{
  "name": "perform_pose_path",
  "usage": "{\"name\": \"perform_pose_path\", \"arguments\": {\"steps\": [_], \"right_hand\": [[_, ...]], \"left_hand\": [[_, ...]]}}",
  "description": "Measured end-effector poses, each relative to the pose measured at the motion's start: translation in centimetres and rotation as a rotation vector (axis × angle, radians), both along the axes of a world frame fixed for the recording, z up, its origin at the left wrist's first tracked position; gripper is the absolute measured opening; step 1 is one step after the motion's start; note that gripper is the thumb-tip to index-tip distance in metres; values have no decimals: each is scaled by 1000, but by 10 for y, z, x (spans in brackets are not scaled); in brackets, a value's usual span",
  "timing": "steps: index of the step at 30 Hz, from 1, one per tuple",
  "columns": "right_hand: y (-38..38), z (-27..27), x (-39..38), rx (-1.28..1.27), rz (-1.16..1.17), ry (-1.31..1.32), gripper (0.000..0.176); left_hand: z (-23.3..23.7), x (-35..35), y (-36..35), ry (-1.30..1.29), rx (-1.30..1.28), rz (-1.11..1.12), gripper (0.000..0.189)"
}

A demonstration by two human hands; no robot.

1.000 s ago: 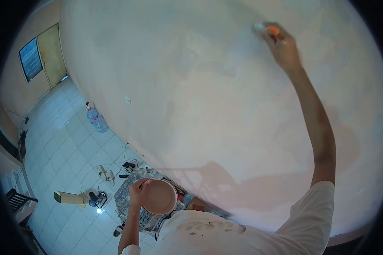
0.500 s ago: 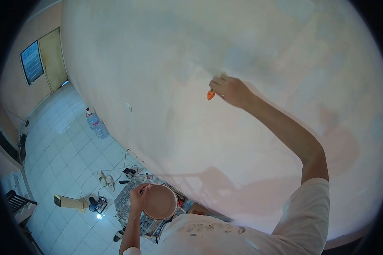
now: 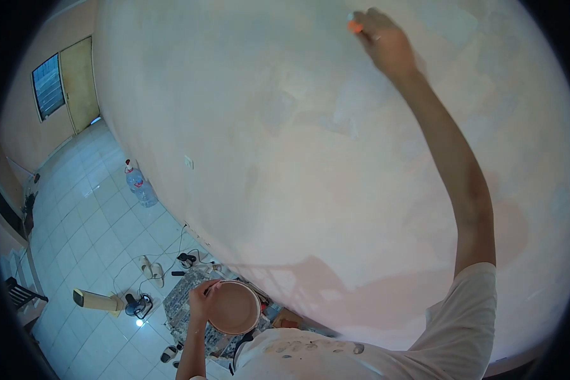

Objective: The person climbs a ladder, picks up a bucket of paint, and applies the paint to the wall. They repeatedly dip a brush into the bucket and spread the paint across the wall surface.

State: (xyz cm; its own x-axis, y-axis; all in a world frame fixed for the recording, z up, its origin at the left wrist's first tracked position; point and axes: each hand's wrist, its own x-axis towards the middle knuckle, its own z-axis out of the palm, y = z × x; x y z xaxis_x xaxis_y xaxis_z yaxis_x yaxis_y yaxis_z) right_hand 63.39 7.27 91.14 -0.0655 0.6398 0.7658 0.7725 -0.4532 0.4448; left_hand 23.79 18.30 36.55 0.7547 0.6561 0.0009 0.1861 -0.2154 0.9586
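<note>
My right hand [image 3: 386,44] is raised high against the painted wall [image 3: 285,190], its fingers closed round an orange-handled paintbrush [image 3: 355,26]. Only the orange end shows clearly; the fingers cover most of the rest. Low in front of my body, my left hand [image 3: 201,301] grips the near-left rim of a round bucket [image 3: 259,308]. Inside the bucket is a pinkish-beige paint. Uneven pale patches of grey-green and pink cover the wall around my right hand.
Below the bucket stands a paint-spattered platform [image 3: 178,303]. On the tiled floor [image 3: 101,228] are a large water bottle [image 3: 140,185], a pair of slippers [image 3: 151,269], cables and a small fan-like device [image 3: 136,305]. A door [image 3: 79,85] is at the far left.
My right hand has moved up and slightly right along the wall with the paintbrush. The left hand keeps its grip on the bucket; the view has shifted a little.
</note>
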Motion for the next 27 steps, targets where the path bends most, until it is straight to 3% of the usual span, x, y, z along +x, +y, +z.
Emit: {"name": "perform_pose_path", "arguments": {"steps": [2,4,6,7,9,10,12,14,16,17,19,20,22,23,25,26,27], "right_hand": [[3,-38,35,-201,177,-263,15],[7,-99,48,-416,-14,-61,10],[12,-143,39,-589,212,-71,11],[16,-147,22,-588,215,-71,11],[24,-143,-3,-454,56,433,17],[29,-137,6,-454,59,428,17],[44,-109,42,-97,5,794,21],[44,-71,76,-96,30,612,18],[41,-29,61,-111,92,362,18],[45,-10,42,-120,93,367,18],[48,14,13,90,143,69,19],[46,11,16,88,141,69,19],[45,-1,31,-105,55,-302,16],[40,-20,36,-302,-24,-288,15],[39,-87,77,-433,-129,-169,11],[34,-108,60,-577,-125,-495,10],[32,-130,48,-635,-135,-516,10]], "left_hand": [[3,-1,0,-2,6,3,29],[-1,0,1,-14,-10,4,28],[-4,0,-1,-28,-29,11,28],[-3,0,-1,-28,-37,6,27],[-1,0,1,-34,-40,5,26],[2,-1,1,-18,-30,3,25],[2,0,-1,-1,-22,1,24],[-1,0,0,-15,5,0,24],[-1,0,2,-22,-11,2,24],[-1,0,-1,-34,-35,-1,23],[-2,-1,-2,-28,-57,-1,23],[-3,0,-1,-31,-64,0,23],[1,0,-2,-20,-57,5,23],[2,-1,-2,-2,-48,8,23],[-1,-1,-2,-8,-25,11,24],[-3,0,-1,-11,-3,13,25],[-4,2,-1,-13,-1,19,25]]}}
